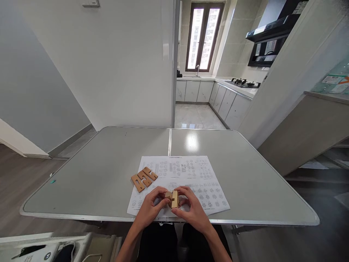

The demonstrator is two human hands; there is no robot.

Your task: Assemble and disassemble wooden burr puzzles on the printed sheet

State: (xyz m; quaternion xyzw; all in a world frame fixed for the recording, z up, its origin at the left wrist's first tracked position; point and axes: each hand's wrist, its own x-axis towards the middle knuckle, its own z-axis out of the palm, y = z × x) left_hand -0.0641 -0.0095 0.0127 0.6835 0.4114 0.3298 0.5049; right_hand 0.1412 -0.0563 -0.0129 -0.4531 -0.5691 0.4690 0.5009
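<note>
Between my two hands, a few notched wooden puzzle pieces [175,199] are fitted against one another just above the printed sheet [218,198]. My left hand [151,206] pinches the left side of this wooden cluster between thumb and fingers. From the right, my right hand [193,210] grips an upright light-coloured bar, thumb low and fingers at the top. The fingers partly hide how the pieces join. Up and left of my left hand lie three flat, notched wooden pieces with stamped numbers: one left [137,183], one middle [144,178] and one right [150,173].
The sheet with rows of small diagrams lies near the front edge of a grey folding table [261,182], which has a centre seam. A small green bit [52,181] sits far left. An open white box [46,251] stands below the table at lower left.
</note>
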